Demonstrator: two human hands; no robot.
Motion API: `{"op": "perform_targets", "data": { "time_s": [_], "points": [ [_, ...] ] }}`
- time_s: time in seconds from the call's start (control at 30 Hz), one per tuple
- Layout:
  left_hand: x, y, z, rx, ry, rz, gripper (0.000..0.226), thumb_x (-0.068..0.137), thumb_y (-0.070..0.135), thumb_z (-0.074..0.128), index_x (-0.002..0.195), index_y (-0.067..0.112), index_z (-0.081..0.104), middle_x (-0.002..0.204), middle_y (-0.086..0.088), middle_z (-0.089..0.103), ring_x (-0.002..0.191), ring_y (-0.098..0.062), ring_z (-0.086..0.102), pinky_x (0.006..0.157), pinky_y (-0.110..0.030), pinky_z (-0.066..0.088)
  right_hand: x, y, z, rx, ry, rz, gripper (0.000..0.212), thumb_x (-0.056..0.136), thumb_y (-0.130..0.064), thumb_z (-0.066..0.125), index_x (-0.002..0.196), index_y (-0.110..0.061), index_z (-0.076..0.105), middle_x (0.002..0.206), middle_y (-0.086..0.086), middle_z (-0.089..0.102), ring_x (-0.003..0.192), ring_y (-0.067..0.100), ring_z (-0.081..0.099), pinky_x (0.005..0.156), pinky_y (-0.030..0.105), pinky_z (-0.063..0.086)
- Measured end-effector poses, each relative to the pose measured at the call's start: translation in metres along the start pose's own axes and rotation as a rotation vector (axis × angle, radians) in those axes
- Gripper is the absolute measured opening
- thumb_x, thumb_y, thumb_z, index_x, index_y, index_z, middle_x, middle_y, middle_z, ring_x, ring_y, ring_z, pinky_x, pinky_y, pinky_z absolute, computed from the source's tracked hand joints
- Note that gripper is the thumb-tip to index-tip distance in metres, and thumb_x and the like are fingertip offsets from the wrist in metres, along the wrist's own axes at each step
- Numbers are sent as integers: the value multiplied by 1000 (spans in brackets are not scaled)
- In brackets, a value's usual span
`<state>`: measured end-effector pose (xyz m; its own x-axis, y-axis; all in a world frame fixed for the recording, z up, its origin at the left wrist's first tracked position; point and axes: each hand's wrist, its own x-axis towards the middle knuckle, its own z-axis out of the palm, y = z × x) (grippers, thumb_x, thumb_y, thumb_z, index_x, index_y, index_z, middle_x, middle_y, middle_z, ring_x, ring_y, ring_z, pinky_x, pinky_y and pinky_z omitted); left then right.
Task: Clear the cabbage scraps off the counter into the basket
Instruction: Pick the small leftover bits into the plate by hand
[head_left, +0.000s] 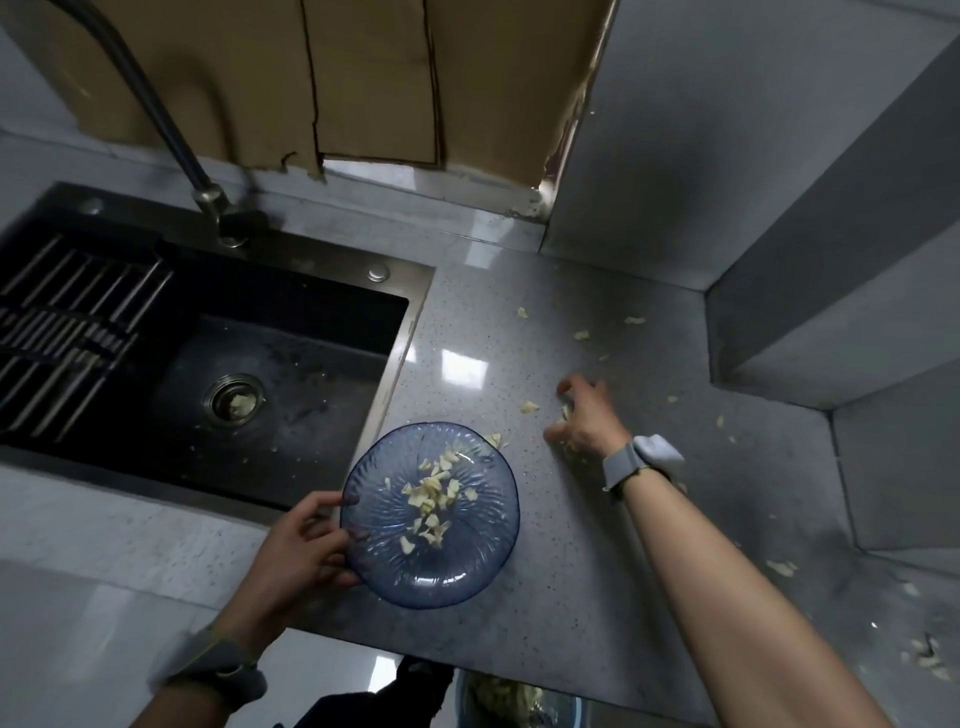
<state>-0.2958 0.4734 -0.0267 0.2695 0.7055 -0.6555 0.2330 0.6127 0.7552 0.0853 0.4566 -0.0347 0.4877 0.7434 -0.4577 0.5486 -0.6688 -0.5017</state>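
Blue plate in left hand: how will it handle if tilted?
The blue plate looks like ribbed glass: probably rigid, breakable, slick. Gripped at one edge by the left hand, it may tip and spill the cabbage scraps.

The left hand (304, 548) grips the left rim of a round, ribbed blue glass plate (467, 564), held tilted over the front edge of the grey speckled stone counter (519, 639). Pale yellow cabbage scraps (431, 496) lie heaped on the plate. The right hand (587, 415) is cupped on the counter, fingers (567, 387) curled over loose scraps; more are scattered around it. A black sink (291, 358) lies to the left. A blue-rimmed basket (575, 706) shows below the counter's edge.
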Motion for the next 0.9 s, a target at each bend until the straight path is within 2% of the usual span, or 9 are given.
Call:
{"op": "perform_targets", "data": {
  "time_s": [0.13, 0.23, 0.37, 0.5, 0.57, 0.63, 0.7, 0.83, 0.9],
  "points": [
    [-1, -1, -4, 4, -8, 9, 37, 88, -17, 56, 113, 9, 64, 94, -34, 66, 67, -35, 67, 56, -39, 60, 1, -7, 0, -56, -26, 33, 16, 80, -2, 75, 93, -7, 67, 98, 13, 69, 86, 27, 69, 76, 43, 62],
    [-2, -3, -10, -8, -3, 9, 36, 87, -15, 58, 111, 10, 65, 92, -26, 71, 67, -33, 69, 59, -40, 60, -1, -9, 0, -18, -49, 52, 8, 82, -1, 74, 88, -5, 71, 88, 13, 72, 82, 24, 71, 72, 36, 63],
    [-4, -6, -21, 0, 12, 19, 37, 86, -13, 61, 107, 17, 68, 92, -25, 73, 72, -35, 73, 62, -41, 61, -9, -23, 14, 133, -86, -105, 4, 84, -5, 73, 85, -9, 71, 82, 6, 69, 76, 18, 64, 68, 30, 53],
    [-5, -8, -32, -14, 54, 27, 36, 86, -9, 64, 109, 18, 68, 92, -23, 75, 77, -37, 75, 65, -42, 63, -15, -46, 37, 79, -141, -257, 18, 83, -7, 74, 98, -16, 68, 89, 1, 64, 76, 13, 60, 65, 24, 49],
    [-8, -10, -37, -35, 64, 33, 34, 87, -7, 65, 108, 19, 68, 95, -23, 75, 83, -40, 76, 65, -42, 63, -18, -52, 50, -52, -182, -274, 29, 84, -6, 74, 107, -19, 63, 96, 3, 64, 83, 18, 65, 67, 28, 56],
    [-11, -13, -42, -48, 74, 39, 33, 88, -6, 65, 106, 22, 70, 96, -21, 76, 86, -39, 76, 66, -41, 63, -20, -53, 58, -191, -167, -293, 26, 83, -4, 75, 102, -17, 64, 98, 5, 66, 87, 22, 66, 75, 37, 60],
    [-13, -17, -44, -47, 89, 39, 35, 88, -7, 64, 104, 23, 71, 96, -20, 76, 86, -39, 76, 66, -41, 63, -21, -54, 59, -238, -144, -282, 16, 81, -4, 77, 90, -14, 69, 94, 5, 69, 86, 21, 67, 77, 38, 60],
    [-13, -24, -47, -42, 99, 19, 40, 86, -8, 62, 104, 26, 71, 95, -19, 77, 86, -38, 77, 68, -43, 63, -27, -47, 45, -119, -159, -171, 9, 81, -7, 78, 88, -10, 72, 92, 7, 70, 83, 18, 66, 69, 30, 56],
    [-13, -27, -49, -48, 103, 16, 39, 86, -7, 62, 106, 26, 71, 94, -20, 77, 83, -37, 77, 69, -45, 63, -35, -43, 32, 40, -165, -116, 8, 84, -8, 75, 92, -6, 73, 92, 9, 71, 81, 18, 65, 72, 33, 56]
  ]
}}
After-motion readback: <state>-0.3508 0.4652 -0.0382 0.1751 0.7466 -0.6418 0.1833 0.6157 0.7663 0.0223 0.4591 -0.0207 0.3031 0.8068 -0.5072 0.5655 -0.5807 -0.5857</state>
